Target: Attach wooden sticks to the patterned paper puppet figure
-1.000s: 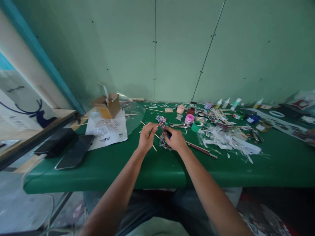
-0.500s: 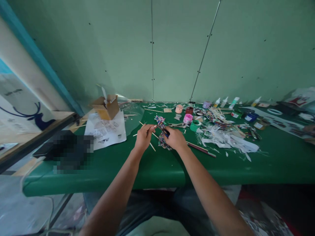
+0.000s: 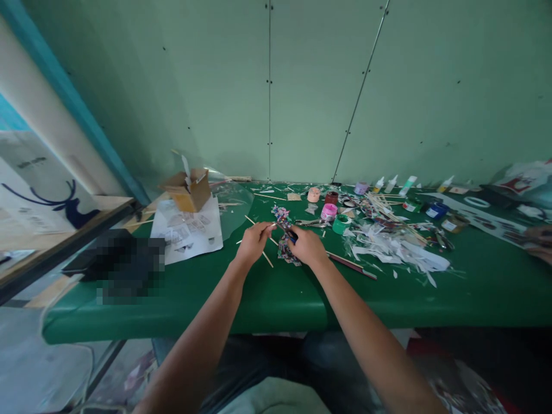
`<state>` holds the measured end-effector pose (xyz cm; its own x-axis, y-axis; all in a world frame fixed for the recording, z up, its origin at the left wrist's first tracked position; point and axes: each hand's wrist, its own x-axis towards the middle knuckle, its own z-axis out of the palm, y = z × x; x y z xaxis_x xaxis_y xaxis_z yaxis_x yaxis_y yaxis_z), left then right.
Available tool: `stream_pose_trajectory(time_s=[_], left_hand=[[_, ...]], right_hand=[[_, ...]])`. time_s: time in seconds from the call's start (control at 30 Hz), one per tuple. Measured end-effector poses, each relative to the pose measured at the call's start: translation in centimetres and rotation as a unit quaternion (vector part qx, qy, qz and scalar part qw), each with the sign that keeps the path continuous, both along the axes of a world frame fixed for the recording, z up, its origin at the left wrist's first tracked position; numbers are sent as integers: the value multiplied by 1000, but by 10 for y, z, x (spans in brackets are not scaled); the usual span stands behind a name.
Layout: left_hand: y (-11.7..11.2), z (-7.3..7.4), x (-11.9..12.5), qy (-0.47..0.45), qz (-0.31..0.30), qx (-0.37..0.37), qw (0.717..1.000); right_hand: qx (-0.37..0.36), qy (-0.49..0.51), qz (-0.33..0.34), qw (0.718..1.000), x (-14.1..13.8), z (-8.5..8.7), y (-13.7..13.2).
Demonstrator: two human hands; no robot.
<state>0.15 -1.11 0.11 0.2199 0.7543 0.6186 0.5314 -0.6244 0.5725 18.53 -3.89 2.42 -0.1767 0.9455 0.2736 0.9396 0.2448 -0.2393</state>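
My left hand (image 3: pixel 253 241) is closed in a pinch, its fingertips close to the scissor blades. Whatever small piece lies between them is too small to make out. Wrapped around dark-handled scissors (image 3: pixel 292 234) is my right hand (image 3: pixel 309 246), with the blades pointing left toward the other fingertips. Below and behind the two hands lies a pile of small multicoloured scraps (image 3: pixel 288 252), partly covered by the scissors and right hand. Thin wooden sticks (image 3: pixel 268 260) lie on the green table beside my left hand.
Paint jars (image 3: pixel 329 211), white plastic and paper scraps (image 3: pixel 401 250), and glue bottles (image 3: pixel 391 184) spread to the right. A cardboard box (image 3: pixel 196 192) and printed sheet (image 3: pixel 190 230) stand left, near a blurred dark object (image 3: pixel 129 259). Another person's hand (image 3: pixel 537 237) is at the far right.
The view has shifted slightly. My hands keep nearly the same place, and the scissor blades look more open. The other person's hand shows more at the far right.
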Motion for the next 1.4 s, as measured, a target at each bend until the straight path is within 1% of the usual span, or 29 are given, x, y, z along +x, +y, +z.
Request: stream_pose_trajectory(time_s=[0.17, 0.43, 0.57, 0.77, 0.97, 1.13, 1.23, 1.4], left_hand=[[1, -3, -6, -3, 10, 1, 1000], [5, 0, -11, 43, -5, 3, 999], [3, -2, -11, 37, 20, -5, 999], [6, -3, -10, 32, 12, 0, 999], [9, -4, -10, 43, -5, 47, 998], [7, -2, -10, 54, -8, 62, 997], [6, 0, -11, 69, 5, 66, 995], [3, 2, -14, 121, 49, 91, 987]], right_hand=[[-9, -10, 15, 1000, -1, 3, 0], [-7, -12, 7, 1000, -4, 1, -1], [-12, -22, 14, 1000, -4, 0, 0], [-4, -12, 9, 1000, -3, -2, 1], [-1, 1, 10, 1000, -2, -5, 1], [-1, 2, 14, 1000, 0, -5, 2], [-2, 2, 20, 1000, 0, -5, 2], [-19, -25, 25, 999, 4, -3, 2]])
